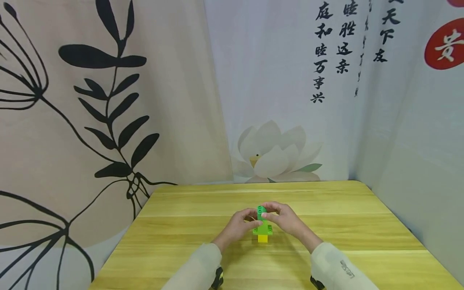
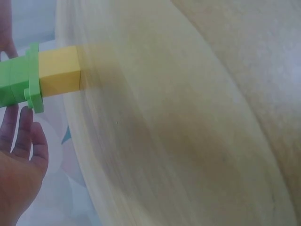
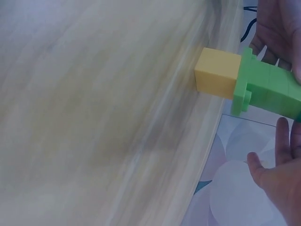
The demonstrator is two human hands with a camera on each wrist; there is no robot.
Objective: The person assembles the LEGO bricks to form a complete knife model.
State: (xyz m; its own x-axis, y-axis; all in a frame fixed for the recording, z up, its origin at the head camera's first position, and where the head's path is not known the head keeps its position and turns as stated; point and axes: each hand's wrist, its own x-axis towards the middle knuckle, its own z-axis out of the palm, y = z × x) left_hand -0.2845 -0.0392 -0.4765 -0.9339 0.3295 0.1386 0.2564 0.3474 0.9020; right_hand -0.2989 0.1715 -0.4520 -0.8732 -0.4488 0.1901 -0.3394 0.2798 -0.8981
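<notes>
A small tower of toy building bricks stands upright on the table. At its foot is a yellow brick [image 1: 262, 239], with a wide light green plate [image 1: 268, 230] on it. Light green bricks [image 3: 273, 87] rise above the plate, and a darker green brick [image 1: 259, 211] tops the stack. My left hand [image 1: 240, 224] holds the tower from the left, thumb against the light green part. From the right, my right hand [image 1: 284, 218] pinches the darker green brick between thumb and fingers. In the left wrist view, fingers of the left hand [image 2: 21, 169] lie beside the light green bricks.
The wooden table [image 1: 181, 233] carries the tower near its middle. Behind it hangs a curtain [image 1: 188, 100] printed with plants, a lotus and black characters. A pale wall hanging [image 1: 409, 141] borders the right side.
</notes>
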